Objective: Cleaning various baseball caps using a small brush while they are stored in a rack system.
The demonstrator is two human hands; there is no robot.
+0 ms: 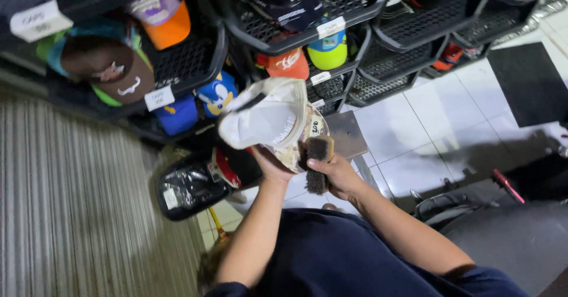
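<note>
Black mesh racks rise in tiers across the top of your view, stocked with caps: a brown one at the left, a purple-and-orange one above it, a blue cartoon-print one lower down, an orange one and a lime-green one toward the middle; white price tags clip to the rack edges; pale floor tiles spread to the right, with a dark mat on them; a grey ribbed panel fills the left; a black wrapped cap sits low beside it; your white cap is held up in front of the racks, at centre; your left hand is under it, fingers mostly hidden by the cap, apparently gripping it from beneath; your right hand has its fingers curled tight around a dark bristle brush, whose head touches the cap's lower right edge.
</note>
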